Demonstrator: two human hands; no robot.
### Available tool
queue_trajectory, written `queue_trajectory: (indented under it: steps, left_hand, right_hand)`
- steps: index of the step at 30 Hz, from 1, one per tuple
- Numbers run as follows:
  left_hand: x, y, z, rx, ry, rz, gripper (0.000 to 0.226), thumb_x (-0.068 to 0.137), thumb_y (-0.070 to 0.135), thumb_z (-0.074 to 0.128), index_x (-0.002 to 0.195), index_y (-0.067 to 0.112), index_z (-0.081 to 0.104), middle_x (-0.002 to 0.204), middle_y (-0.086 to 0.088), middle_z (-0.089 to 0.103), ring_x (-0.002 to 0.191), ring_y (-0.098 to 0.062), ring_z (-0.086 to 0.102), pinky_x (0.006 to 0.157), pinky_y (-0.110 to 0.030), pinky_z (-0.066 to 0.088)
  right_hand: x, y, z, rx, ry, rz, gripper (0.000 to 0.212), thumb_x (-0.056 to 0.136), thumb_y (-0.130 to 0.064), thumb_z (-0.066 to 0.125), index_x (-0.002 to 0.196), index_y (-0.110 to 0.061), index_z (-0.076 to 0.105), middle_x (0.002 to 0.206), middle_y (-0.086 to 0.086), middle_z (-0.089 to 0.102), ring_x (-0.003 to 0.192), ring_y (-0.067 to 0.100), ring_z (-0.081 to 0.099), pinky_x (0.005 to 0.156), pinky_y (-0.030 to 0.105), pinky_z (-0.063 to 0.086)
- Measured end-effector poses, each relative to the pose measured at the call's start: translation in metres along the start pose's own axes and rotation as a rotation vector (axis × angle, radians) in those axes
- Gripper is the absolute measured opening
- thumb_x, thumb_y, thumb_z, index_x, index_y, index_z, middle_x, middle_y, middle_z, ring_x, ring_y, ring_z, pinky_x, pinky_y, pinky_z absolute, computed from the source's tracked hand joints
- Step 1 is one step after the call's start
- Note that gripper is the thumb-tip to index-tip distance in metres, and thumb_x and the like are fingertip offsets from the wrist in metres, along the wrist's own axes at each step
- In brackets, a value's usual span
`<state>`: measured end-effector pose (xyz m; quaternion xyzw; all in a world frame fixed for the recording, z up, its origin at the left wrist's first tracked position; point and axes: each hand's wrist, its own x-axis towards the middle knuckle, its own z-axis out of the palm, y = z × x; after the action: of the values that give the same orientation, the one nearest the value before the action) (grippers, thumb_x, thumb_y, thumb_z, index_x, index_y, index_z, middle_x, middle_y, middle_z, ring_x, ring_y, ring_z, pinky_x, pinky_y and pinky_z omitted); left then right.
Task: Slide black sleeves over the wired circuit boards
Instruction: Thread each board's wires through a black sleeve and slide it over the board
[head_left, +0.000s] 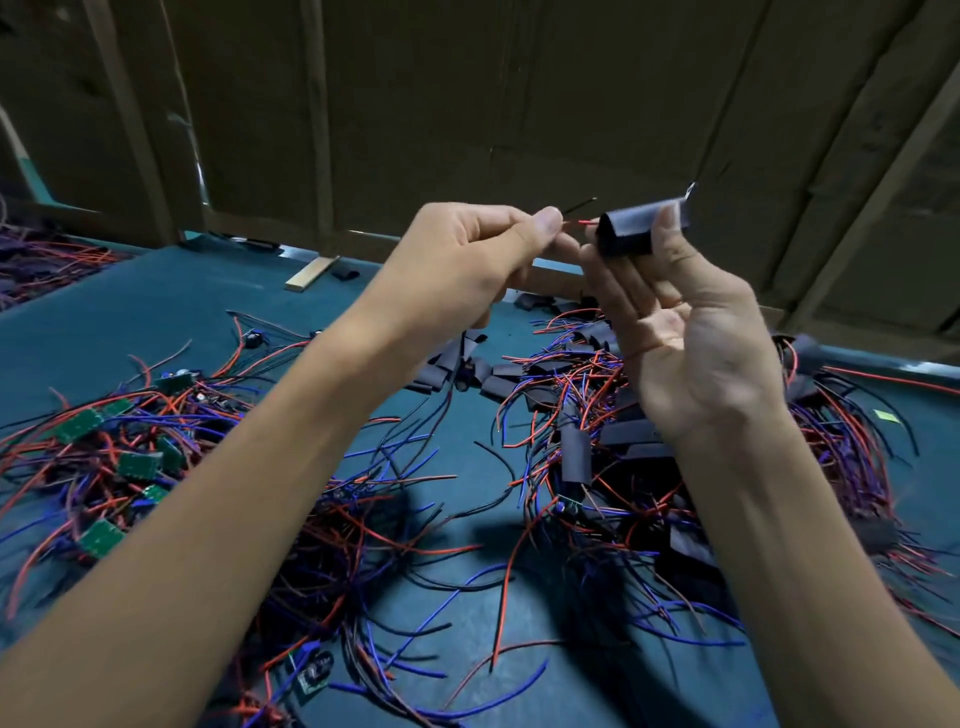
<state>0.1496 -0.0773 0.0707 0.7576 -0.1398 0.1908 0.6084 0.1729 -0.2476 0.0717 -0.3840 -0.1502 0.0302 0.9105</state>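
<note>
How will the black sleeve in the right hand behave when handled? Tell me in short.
The black sleeve probably is light: the right hand holds it up with fingertips alone. It looks soft and thin-walled, since its open end sags out of round, so a firm pinch would likely flatten it. Flattened spare sleeves on the table suggest it will not roll.

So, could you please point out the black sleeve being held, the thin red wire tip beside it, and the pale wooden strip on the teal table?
Black sleeve (631, 231), head view: its front face.
Red wire tip (582, 222), head view: mid-length.
Wooden strip (310, 274), head view: its middle.
</note>
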Motion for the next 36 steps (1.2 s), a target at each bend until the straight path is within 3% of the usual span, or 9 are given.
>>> queue_trajectory:
  steps: [7, 12, 14, 18, 21, 26, 28, 30, 36]
  left_hand:
    - [-0.003, 0.001, 0.010, 0.106, 0.033, 0.025, 0.028, 0.101, 0.028, 0.060, 0.081, 0.018, 0.076, 0.048, 0.016, 0.048, 0.046, 0.002, 0.039, 0.047, -0.011, 0.031]
    - [-0.003, -0.003, 0.016, 0.257, -0.079, -0.015, 0.034, 0.100, 0.028, 0.059, 0.068, 0.018, 0.065, 0.063, -0.001, 0.047, 0.058, -0.013, 0.038, 0.054, -0.029, 0.027]
    - [-0.002, -0.003, 0.016, 0.145, -0.206, -0.088, 0.017, 0.094, 0.026, 0.063, 0.080, 0.017, 0.065, 0.069, -0.002, 0.061, 0.062, -0.018, 0.053, 0.056, -0.031, 0.041]
    - [-0.001, -0.019, 0.013, 0.315, -0.417, -0.182, 0.020, 0.084, 0.024, 0.077, 0.101, 0.020, 0.067, 0.098, -0.002, 0.077, 0.097, -0.022, 0.072, 0.093, -0.043, 0.057]
    - [-0.003, -0.032, 0.013, 0.668, -0.469, -0.201, 0.027, 0.097, 0.041, 0.062, 0.095, 0.016, 0.073, 0.092, -0.002, 0.076, 0.091, -0.021, 0.072, 0.086, -0.040, 0.056]
    - [-0.002, -0.037, 0.015, 0.166, -0.314, -0.389, 0.034, 0.109, 0.035, 0.036, 0.095, 0.009, 0.055, 0.078, -0.008, 0.067, 0.076, -0.028, 0.076, 0.074, -0.042, 0.055]
    - [-0.002, -0.035, 0.014, 0.030, -0.233, -0.398, 0.035, 0.108, 0.039, 0.037, 0.095, 0.010, 0.051, 0.072, -0.007, 0.053, 0.056, -0.023, 0.069, 0.067, -0.046, 0.060]
    - [-0.001, -0.034, 0.011, -0.028, -0.183, -0.366, 0.037, 0.105, 0.045, 0.044, 0.097, 0.009, 0.051, 0.070, -0.006, 0.047, 0.045, -0.012, 0.053, 0.049, -0.032, 0.054]
    - [0.001, -0.032, 0.017, 0.033, -0.121, -0.276, 0.036, 0.096, 0.045, 0.061, 0.083, 0.012, 0.054, 0.072, -0.009, 0.073, 0.041, -0.012, 0.049, 0.037, -0.018, 0.037]
  right_hand:
    - [0.001, 0.009, 0.000, 0.069, 0.006, 0.055, 0.023, 0.094, -0.017, 0.066, 0.101, 0.005, 0.065, 0.100, 0.020, 0.072, 0.093, 0.028, 0.074, 0.090, 0.036, 0.060]
    - [0.002, 0.013, -0.004, -0.153, 0.047, -0.003, 0.009, 0.087, -0.005, 0.071, 0.093, 0.000, 0.067, 0.084, 0.016, 0.073, 0.077, 0.024, 0.072, 0.077, 0.036, 0.063]
    - [0.005, 0.009, -0.008, -0.239, 0.108, -0.063, 0.013, 0.087, -0.002, 0.072, 0.098, 0.004, 0.068, 0.081, 0.017, 0.073, 0.072, 0.027, 0.072, 0.074, 0.039, 0.063]
    - [0.010, 0.001, -0.016, -0.220, 0.193, -0.138, 0.032, 0.089, -0.004, 0.071, 0.116, 0.012, 0.064, 0.092, 0.023, 0.069, 0.073, 0.027, 0.072, 0.073, 0.037, 0.062]
    - [0.013, 0.000, -0.020, -0.189, 0.238, -0.166, 0.036, 0.090, -0.004, 0.071, 0.120, 0.014, 0.063, 0.095, 0.022, 0.069, 0.081, 0.027, 0.071, 0.081, 0.041, 0.063]
    - [0.014, 0.007, -0.023, -0.313, 0.257, -0.213, 0.007, 0.089, -0.001, 0.073, 0.087, 0.000, 0.066, 0.079, 0.014, 0.070, 0.076, 0.025, 0.071, 0.080, 0.042, 0.063]
    - [0.016, 0.008, -0.026, -0.343, 0.254, -0.216, 0.008, 0.089, -0.004, 0.074, 0.088, -0.001, 0.066, 0.083, 0.015, 0.071, 0.081, 0.026, 0.072, 0.080, 0.041, 0.063]
    - [0.018, 0.006, -0.028, -0.303, 0.232, -0.169, 0.013, 0.089, -0.009, 0.076, 0.094, 0.000, 0.067, 0.086, 0.015, 0.073, 0.085, 0.028, 0.072, 0.081, 0.041, 0.062]
    - [0.021, 0.001, -0.031, -0.178, 0.239, -0.103, 0.017, 0.088, -0.013, 0.077, 0.088, 0.002, 0.071, 0.083, 0.017, 0.073, 0.080, 0.030, 0.074, 0.078, 0.039, 0.062]
